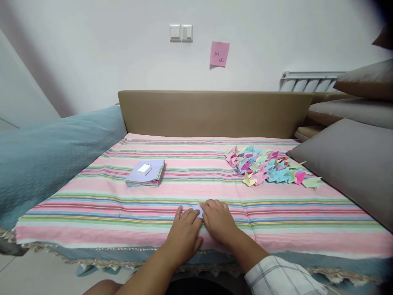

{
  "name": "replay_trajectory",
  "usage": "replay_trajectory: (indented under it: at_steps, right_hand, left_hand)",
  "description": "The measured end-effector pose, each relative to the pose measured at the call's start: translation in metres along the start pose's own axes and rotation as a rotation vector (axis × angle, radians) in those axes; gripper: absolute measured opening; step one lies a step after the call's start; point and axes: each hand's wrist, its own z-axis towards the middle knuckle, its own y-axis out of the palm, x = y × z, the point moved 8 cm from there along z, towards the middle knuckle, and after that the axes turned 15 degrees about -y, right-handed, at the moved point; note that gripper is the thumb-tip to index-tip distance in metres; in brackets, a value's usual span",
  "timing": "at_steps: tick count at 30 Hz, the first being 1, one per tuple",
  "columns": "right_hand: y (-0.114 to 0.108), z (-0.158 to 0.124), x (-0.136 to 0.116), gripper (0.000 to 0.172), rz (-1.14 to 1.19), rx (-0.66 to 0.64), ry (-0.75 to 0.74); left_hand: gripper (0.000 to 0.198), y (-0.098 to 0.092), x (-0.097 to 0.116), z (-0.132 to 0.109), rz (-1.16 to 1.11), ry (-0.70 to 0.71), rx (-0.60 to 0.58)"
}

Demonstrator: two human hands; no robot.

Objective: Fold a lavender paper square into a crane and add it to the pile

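Note:
A small lilac piece of origami paper (198, 210) lies on the striped cloth in front of me, mostly hidden under my fingers. From the left, my left hand (186, 229) holds it down against the cloth with bent fingers, the thumb pointing back toward me. My right hand (217, 219) has its fingers curled and grips the paper's right side, its tips close to the left hand's. Farther off to the left is a stack of coloured paper (144, 176) with lilac on top. On the right lie many folded paper cranes (260, 166) in pink, blue, green, yellow and purple.
A small white block (144, 169) rests on the paper stack. The striped cloth (92, 196) covers the seat, with a blue padded side (61, 147) at left and a brown backrest (215, 114) behind. Grey cushions (346, 159) pile up at right. A pink note (219, 54) sticks to the wall.

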Motion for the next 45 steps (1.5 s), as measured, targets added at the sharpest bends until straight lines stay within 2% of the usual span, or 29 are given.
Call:
replay_trajectory:
  at_steps: [9, 23, 27, 30, 32, 34, 37, 40, 45]
  right_hand:
    - [-0.002, -0.002, 0.005, 0.030, -0.042, -0.033, 0.037]
    - [-0.016, -0.031, 0.028, 0.027, -0.113, -0.084, 0.066]
    - [-0.023, -0.037, 0.036, 0.025, -0.143, -0.107, 0.118]
    - [-0.032, -0.036, 0.039, 0.021, -0.155, -0.025, 0.150]
    - [-0.037, -0.031, 0.031, 0.024, -0.115, 0.086, 0.083]
    - [-0.033, -0.023, 0.014, 0.028, -0.045, 0.152, -0.068]
    - [-0.018, -0.013, -0.005, 0.026, 0.004, 0.136, -0.210]
    - [-0.006, -0.006, -0.005, 0.025, 0.016, 0.098, -0.151]
    - [0.000, -0.002, 0.001, 0.030, 0.033, 0.062, -0.039]
  left_hand:
    - [0.046, 0.001, -0.001, 0.006, 0.064, -0.049, 0.017]
    - [0.043, 0.004, -0.002, 0.006, 0.071, -0.059, 0.014]
    - [0.042, 0.003, -0.002, 0.006, 0.073, -0.051, 0.024]
    - [0.042, 0.003, -0.001, 0.006, 0.079, -0.049, 0.022]
    - [0.043, 0.004, -0.001, 0.006, 0.083, -0.052, 0.011]
    - [0.043, 0.005, -0.002, 0.006, 0.083, -0.061, 0.001]
    - [0.046, 0.006, -0.003, 0.006, 0.070, -0.072, -0.003]
    - [0.048, 0.007, -0.003, 0.006, 0.054, -0.070, -0.003]
    - [0.048, 0.004, -0.002, 0.008, 0.048, -0.070, -0.005]
